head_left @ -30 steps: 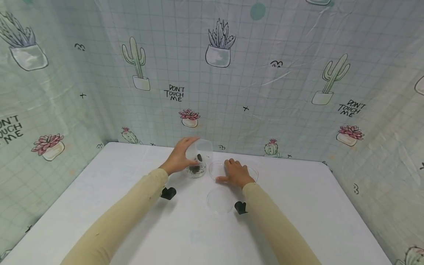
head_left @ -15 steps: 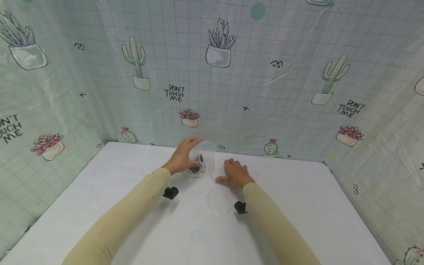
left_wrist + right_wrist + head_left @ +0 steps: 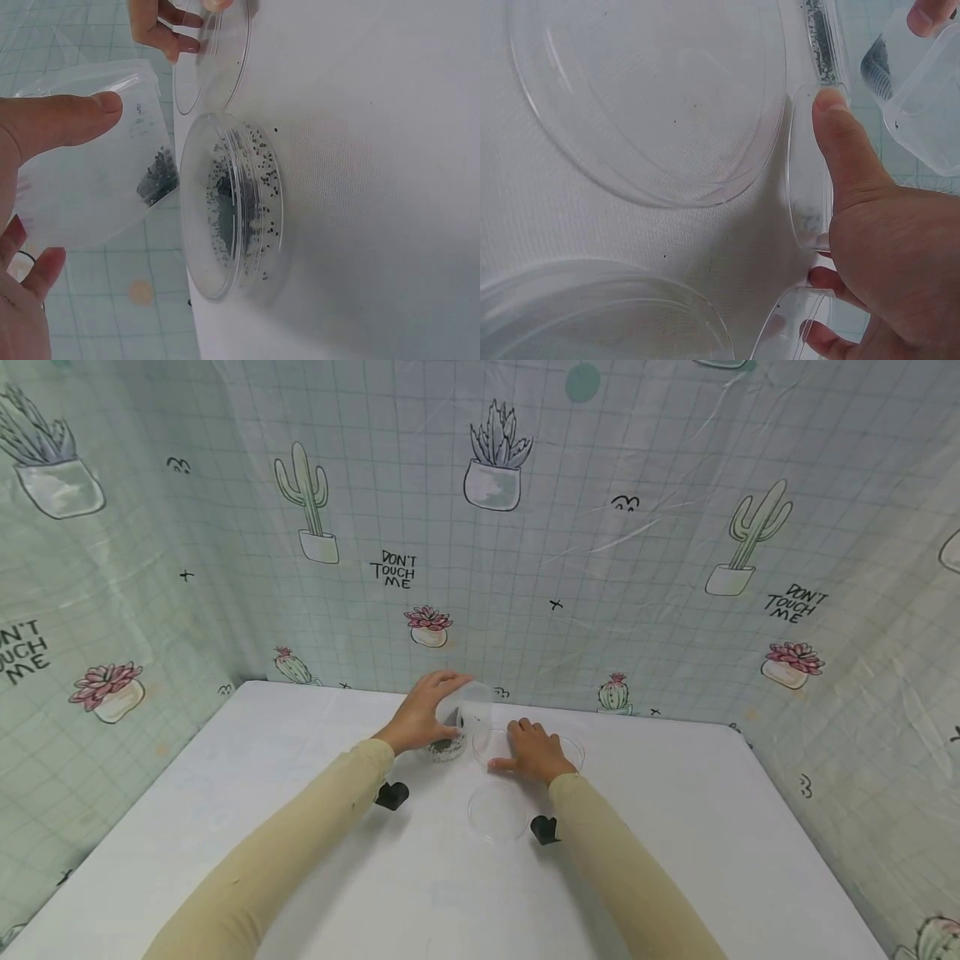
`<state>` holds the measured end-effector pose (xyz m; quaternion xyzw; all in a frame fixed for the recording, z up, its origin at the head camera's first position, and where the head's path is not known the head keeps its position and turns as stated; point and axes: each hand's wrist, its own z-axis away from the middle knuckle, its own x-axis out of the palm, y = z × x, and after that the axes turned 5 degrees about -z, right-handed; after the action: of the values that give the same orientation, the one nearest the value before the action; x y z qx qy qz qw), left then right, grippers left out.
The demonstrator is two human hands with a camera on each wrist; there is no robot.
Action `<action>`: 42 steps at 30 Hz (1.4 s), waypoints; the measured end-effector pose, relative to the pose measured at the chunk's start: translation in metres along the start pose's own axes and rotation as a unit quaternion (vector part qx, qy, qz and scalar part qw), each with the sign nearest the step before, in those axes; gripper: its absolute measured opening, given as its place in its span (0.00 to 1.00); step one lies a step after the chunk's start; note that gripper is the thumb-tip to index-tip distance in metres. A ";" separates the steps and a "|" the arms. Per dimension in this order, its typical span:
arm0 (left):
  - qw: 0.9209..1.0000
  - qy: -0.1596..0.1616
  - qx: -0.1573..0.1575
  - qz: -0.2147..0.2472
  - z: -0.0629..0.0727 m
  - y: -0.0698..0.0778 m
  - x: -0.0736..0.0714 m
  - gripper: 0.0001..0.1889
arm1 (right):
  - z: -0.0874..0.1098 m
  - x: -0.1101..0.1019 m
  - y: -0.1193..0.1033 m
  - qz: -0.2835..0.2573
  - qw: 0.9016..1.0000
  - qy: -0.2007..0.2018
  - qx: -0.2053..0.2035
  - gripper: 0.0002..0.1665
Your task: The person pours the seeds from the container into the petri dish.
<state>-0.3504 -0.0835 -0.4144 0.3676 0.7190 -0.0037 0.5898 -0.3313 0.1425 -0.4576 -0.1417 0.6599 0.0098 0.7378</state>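
My left hand [image 3: 418,714] grips a tilted translucent plastic tub [image 3: 82,172], thumb on its near side. Small dark granules [image 3: 159,178] lie bunched in the tub's low corner. Beside and below it, a clear round dish [image 3: 202,277] holds more dark granules, some scattered near its rim. My right hand [image 3: 534,752] rests over two clear round dishes on the right, fingers spread. In the right wrist view its thumb lies against the rim of one clear dish [image 3: 804,169], and its other fingertips touch by another dish [image 3: 780,330].
Another clear round dish [image 3: 498,812] lies flat on the white table [image 3: 420,885], nearer me. A few stray granules dot the tabletop. A printed curtain [image 3: 555,552] hangs behind the table's back edge. Dark wrist mounts [image 3: 392,795] hang under the sleeves.
My left hand has shifted slightly right with the tub, whose opening moved the same way over the granule dish. The right hand has stayed in place.
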 end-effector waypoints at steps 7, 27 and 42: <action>1.000 -0.004 0.012 -0.018 -0.002 0.003 0.002 0.48 | 0.001 0.000 0.001 -0.003 1.000 -0.001 -0.002 0.49; 0.997 0.004 0.049 -0.052 -0.005 0.006 0.008 0.48 | 0.001 -0.001 0.004 -0.026 1.000 -0.004 -0.003 0.48; 0.994 0.005 0.074 -0.075 -0.006 0.008 0.012 0.48 | 0.002 -0.002 0.004 -0.035 0.999 -0.005 0.001 0.50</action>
<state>-0.3516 -0.0687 -0.4198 0.3553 0.7451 -0.0996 0.5556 -0.3305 0.1467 -0.4567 -0.1638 0.6506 -0.0159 0.7413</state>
